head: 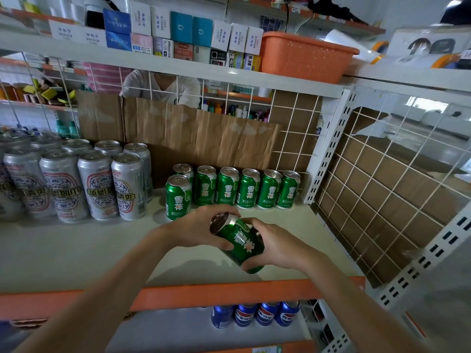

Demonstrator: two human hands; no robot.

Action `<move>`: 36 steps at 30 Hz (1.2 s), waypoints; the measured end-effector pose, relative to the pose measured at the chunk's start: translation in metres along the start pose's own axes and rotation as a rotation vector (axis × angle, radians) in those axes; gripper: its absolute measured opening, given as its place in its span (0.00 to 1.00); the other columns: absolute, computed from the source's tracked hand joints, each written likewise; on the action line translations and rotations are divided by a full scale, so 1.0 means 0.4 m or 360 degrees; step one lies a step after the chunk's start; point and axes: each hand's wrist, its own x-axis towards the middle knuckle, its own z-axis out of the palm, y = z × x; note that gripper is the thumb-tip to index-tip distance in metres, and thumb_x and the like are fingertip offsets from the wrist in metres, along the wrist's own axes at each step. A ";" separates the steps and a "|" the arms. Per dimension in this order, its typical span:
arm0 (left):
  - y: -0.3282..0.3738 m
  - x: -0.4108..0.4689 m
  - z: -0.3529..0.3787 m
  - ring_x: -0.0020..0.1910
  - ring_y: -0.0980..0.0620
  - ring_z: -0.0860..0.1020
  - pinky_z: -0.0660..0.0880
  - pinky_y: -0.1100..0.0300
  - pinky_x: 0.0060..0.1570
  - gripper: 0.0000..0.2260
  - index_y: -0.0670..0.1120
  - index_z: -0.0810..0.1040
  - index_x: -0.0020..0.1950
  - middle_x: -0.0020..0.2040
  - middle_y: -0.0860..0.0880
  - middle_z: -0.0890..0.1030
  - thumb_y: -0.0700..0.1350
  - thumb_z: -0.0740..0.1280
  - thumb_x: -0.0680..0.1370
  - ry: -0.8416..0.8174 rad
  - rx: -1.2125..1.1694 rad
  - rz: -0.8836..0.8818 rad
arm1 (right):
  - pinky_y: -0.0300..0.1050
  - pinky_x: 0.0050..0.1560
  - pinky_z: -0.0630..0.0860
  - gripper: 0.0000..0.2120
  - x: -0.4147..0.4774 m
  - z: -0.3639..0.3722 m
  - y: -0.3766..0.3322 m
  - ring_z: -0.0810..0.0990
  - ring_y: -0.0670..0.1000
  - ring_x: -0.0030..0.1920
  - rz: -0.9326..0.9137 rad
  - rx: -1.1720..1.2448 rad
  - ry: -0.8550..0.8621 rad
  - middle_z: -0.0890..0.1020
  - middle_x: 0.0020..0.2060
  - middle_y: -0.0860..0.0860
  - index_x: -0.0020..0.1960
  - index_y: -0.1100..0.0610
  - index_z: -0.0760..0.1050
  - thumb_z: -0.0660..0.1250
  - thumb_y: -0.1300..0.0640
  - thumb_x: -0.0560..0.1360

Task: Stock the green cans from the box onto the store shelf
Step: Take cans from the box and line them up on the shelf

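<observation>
A green can (239, 240) is tilted above the front of the white shelf (76, 250), its top leaning up and to the left. My left hand (201, 228) grips its upper end, and my right hand (275, 244) grips its lower end. Several more green cans (248, 188) stand upright in a row at the back of the shelf, with one green can (177, 197) in front of the row's left end. The box is not in view.
Tall silver cans (96, 184) fill the shelf's left side. Brown cardboard (193, 136) lines the wire back, and a wire grid panel (382, 184) closes the right side. Blue cans (254, 314) stand on the shelf below. A person stands behind the shelving.
</observation>
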 end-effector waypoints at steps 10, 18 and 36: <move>0.024 -0.005 -0.014 0.59 0.59 0.73 0.74 0.64 0.58 0.29 0.60 0.69 0.63 0.60 0.57 0.74 0.42 0.76 0.68 -0.0095 0.0017 0.0011 | 0.33 0.42 0.71 0.37 -0.016 0.014 -0.006 0.75 0.46 0.52 0.0010 0.0146 0.0138 0.77 0.56 0.47 0.65 0.52 0.66 0.78 0.45 0.62; 0.018 -0.023 0.039 0.61 0.52 0.76 0.76 0.59 0.56 0.33 0.52 0.66 0.68 0.63 0.48 0.75 0.39 0.76 0.67 0.0256 -0.0561 0.0038 | 0.50 0.54 0.78 0.32 -0.017 0.066 0.021 0.79 0.45 0.53 0.0031 0.0828 0.0345 0.80 0.53 0.46 0.60 0.50 0.71 0.80 0.51 0.60; 0.018 -0.021 0.083 0.55 0.49 0.80 0.76 0.53 0.56 0.31 0.48 0.73 0.64 0.55 0.46 0.82 0.51 0.75 0.62 0.0553 -0.0797 0.0162 | 0.51 0.58 0.77 0.35 -0.018 0.111 0.008 0.81 0.51 0.55 -0.0079 0.1509 0.0362 0.81 0.55 0.52 0.60 0.51 0.72 0.78 0.48 0.55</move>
